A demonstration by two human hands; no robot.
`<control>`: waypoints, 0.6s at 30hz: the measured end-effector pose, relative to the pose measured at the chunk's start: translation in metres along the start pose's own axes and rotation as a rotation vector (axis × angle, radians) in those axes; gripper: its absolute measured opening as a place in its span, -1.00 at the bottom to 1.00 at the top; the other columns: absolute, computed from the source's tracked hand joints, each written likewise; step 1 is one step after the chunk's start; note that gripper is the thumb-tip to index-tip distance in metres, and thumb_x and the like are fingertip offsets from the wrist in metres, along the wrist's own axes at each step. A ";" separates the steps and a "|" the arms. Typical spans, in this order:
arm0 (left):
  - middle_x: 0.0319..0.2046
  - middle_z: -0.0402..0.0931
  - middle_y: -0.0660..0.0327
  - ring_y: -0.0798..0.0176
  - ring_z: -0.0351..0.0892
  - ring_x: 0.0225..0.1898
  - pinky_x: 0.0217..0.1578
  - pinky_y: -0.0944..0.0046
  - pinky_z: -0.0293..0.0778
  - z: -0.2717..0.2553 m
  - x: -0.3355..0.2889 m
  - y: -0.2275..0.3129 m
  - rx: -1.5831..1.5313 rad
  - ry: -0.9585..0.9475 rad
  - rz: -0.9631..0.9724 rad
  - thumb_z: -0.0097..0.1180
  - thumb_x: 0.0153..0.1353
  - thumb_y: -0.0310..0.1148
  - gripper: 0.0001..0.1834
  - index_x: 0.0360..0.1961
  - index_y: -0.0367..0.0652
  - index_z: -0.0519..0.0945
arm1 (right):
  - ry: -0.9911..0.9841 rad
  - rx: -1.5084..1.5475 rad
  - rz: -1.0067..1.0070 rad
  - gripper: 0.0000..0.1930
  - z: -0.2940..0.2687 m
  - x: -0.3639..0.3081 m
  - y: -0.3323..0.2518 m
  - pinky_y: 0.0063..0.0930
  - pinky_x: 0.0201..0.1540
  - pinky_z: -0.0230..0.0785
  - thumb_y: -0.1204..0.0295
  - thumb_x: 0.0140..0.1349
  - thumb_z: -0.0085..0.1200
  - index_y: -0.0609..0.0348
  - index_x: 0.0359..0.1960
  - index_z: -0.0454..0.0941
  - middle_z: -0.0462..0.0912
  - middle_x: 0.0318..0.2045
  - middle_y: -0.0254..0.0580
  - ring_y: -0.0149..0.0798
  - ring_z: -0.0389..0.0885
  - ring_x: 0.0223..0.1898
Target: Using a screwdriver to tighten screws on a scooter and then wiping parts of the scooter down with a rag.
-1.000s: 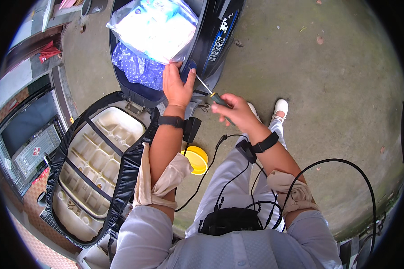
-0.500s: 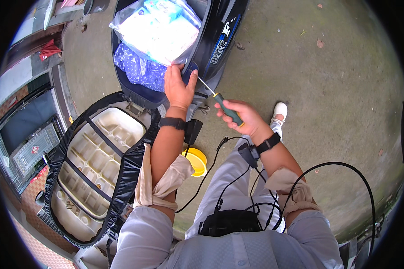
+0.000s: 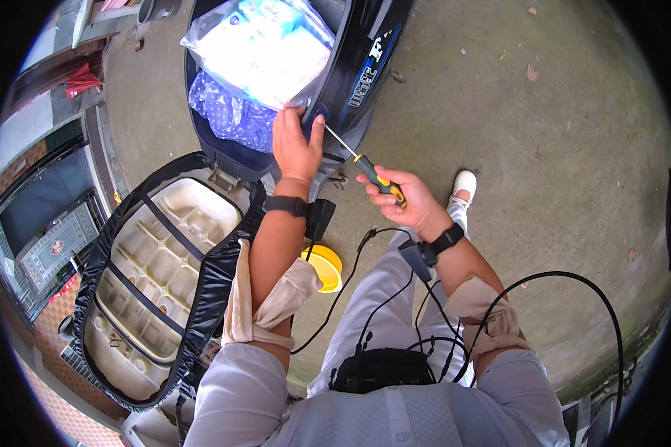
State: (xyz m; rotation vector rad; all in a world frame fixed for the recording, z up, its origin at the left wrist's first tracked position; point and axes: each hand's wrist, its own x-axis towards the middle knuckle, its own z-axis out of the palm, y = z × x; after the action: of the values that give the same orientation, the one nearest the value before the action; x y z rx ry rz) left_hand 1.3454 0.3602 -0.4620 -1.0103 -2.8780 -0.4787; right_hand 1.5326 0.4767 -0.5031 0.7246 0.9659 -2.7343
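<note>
My right hand (image 3: 406,197) is closed round the green and yellow handle of a screwdriver (image 3: 369,170). Its thin metal shaft points up and left to the dark side panel of a scooter (image 3: 350,112), and the tip ends close by my left thumb. My left hand (image 3: 300,153) lies against the rear rim of the scooter's storage compartment (image 3: 235,154), fingers stretched out and thumb apart on the panel side. Its fingertips are partly hidden by the edge of a clear plastic bag of white and blue packages (image 3: 276,56). Whatever the tip touches is too small to make out.
The scooter seat (image 3: 168,272) is tipped over to the left, pale underside up. A blue dotted cloth (image 3: 231,112) lies in the compartment. A yellow basin (image 3: 323,268) stands on the concrete below my left wrist. Black cables (image 3: 566,274) loop round my right arm.
The screwdriver handle has turned in my right hand, showing more of its yellow patches, and my right fingers have shifted on it. My left hand stays almost where it was.
</note>
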 end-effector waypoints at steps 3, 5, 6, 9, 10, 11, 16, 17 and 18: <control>-0.30 0.42 0.05 -0.08 0.40 -0.21 -0.18 0.07 0.33 0.004 0.002 0.005 -0.046 0.021 -0.006 0.15 0.13 -0.25 -0.73 -0.29 -0.23 0.45 | -0.165 0.454 0.311 -0.69 0.001 0.000 -0.005 -0.50 -0.62 0.26 0.30 0.22 0.08 0.27 -0.11 0.45 0.52 -0.39 -0.18 -0.39 0.47 -0.52; -0.29 0.42 0.05 -0.08 0.40 -0.21 -0.18 0.07 0.33 0.002 0.001 0.003 -0.023 0.009 -0.019 0.14 0.13 -0.27 -0.74 -0.28 -0.23 0.45 | 0.242 -0.685 -0.482 -0.71 0.014 0.001 -0.004 -0.42 -0.45 0.37 0.39 0.14 0.14 0.22 -0.12 0.47 0.51 -0.39 -0.17 -0.30 0.52 -0.44; -0.29 0.42 0.06 -0.08 0.40 -0.21 -0.18 0.08 0.33 0.001 0.001 0.002 0.003 -0.001 -0.032 0.13 0.14 -0.28 -0.76 -0.28 -0.23 0.45 | 0.305 -0.804 -0.515 -0.74 0.017 0.000 -0.012 -0.35 -0.30 0.40 0.47 0.07 0.16 0.18 -0.17 0.50 0.51 -0.39 -0.16 -0.22 0.54 -0.37; -0.28 0.42 0.04 -0.09 0.39 -0.19 -0.16 0.07 0.33 0.001 0.001 -0.001 -0.009 0.003 0.005 0.12 0.14 -0.31 -0.76 -0.26 -0.23 0.45 | 0.384 -1.080 -0.684 -0.77 0.016 -0.001 -0.012 -0.45 -0.41 0.39 0.43 0.11 0.17 0.18 -0.19 0.53 0.53 -0.39 -0.20 -0.30 0.54 -0.43; -0.28 0.42 0.04 -0.09 0.39 -0.19 -0.16 0.07 0.33 0.000 0.000 -0.002 -0.007 0.004 0.004 0.12 0.14 -0.31 -0.76 -0.26 -0.23 0.45 | 0.381 -1.079 -0.685 -0.77 0.015 0.000 -0.012 -0.45 -0.41 0.39 0.43 0.11 0.17 0.18 -0.19 0.53 0.53 -0.39 -0.20 -0.30 0.54 -0.43; -0.27 0.41 0.03 -0.09 0.39 -0.18 -0.14 0.07 0.33 0.000 0.000 -0.003 -0.026 0.005 0.034 0.12 0.14 -0.33 -0.76 -0.24 -0.24 0.45 | 0.248 -0.652 -0.300 -0.77 0.013 0.001 -0.012 -0.51 -0.47 0.36 0.42 0.15 0.16 0.20 -0.17 0.53 0.54 -0.38 -0.23 -0.36 0.52 -0.47; -0.23 0.40 0.00 -0.10 0.38 -0.15 -0.11 0.07 0.32 -0.001 0.000 -0.006 -0.048 -0.047 0.085 0.10 0.13 -0.43 -0.76 -0.19 -0.27 0.43 | -0.135 0.377 0.328 -0.72 -0.013 0.012 -0.022 -0.64 -0.63 0.24 0.33 0.23 0.10 0.28 -0.13 0.52 0.55 -0.40 -0.26 -0.46 0.48 -0.56; -0.22 0.40 0.00 -0.11 0.38 -0.15 -0.11 0.07 0.32 -0.001 0.000 -0.005 -0.029 -0.050 0.084 0.10 0.12 -0.45 -0.76 -0.19 -0.28 0.43 | -0.134 0.378 0.328 -0.72 -0.013 0.011 -0.024 -0.64 -0.63 0.24 0.33 0.23 0.10 0.28 -0.13 0.52 0.55 -0.40 -0.26 -0.46 0.48 -0.56; -0.22 0.40 0.00 -0.11 0.38 -0.15 -0.11 0.07 0.32 0.000 0.000 -0.003 -0.011 -0.053 0.083 0.09 0.11 -0.47 -0.77 -0.19 -0.29 0.43 | -0.092 0.218 0.267 -0.72 -0.012 0.010 -0.026 -0.61 -0.59 0.27 0.34 0.23 0.10 0.26 -0.13 0.51 0.55 -0.39 -0.25 -0.45 0.49 -0.53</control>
State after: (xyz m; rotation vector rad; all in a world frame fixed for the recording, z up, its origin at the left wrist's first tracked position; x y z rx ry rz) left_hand 1.3434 0.3579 -0.4627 -1.1563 -2.8675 -0.4696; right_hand 1.5211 0.5045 -0.5021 0.6962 0.5150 -2.6307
